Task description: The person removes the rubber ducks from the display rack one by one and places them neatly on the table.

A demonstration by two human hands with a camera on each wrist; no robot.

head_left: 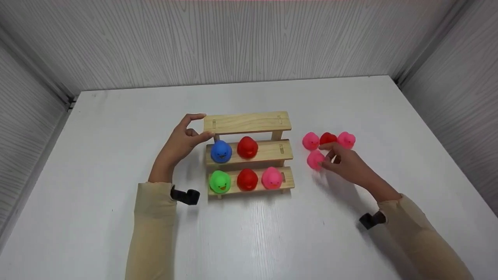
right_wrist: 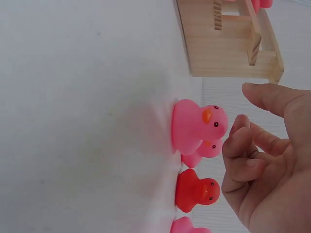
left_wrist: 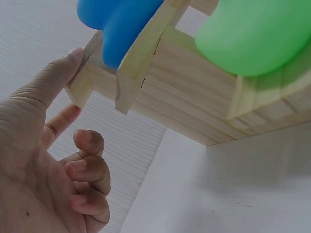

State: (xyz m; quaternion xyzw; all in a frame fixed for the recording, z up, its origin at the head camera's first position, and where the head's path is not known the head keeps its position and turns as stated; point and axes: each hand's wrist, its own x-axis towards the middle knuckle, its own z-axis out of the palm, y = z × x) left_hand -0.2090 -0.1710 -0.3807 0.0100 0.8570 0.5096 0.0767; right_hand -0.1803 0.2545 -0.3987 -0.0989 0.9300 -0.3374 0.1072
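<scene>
My left hand pinches the left end of a three-tier wooden rack's top shelf between thumb and index finger. In the left wrist view its other fingers curl loosely. My right hand is over a pink rubber duck, thumb and index finger apart. From the right wrist view, that pink duck stands on the table, with nothing between my fingertips. Behind it are another pink duck, a red duck partly hidden by my fingers, and a third pink duck.
On the middle shelf sit a blue duck and a red duck. The bottom shelf bears a green duck, a red duck and a pink duck. Grey wood-grain panels border the white table.
</scene>
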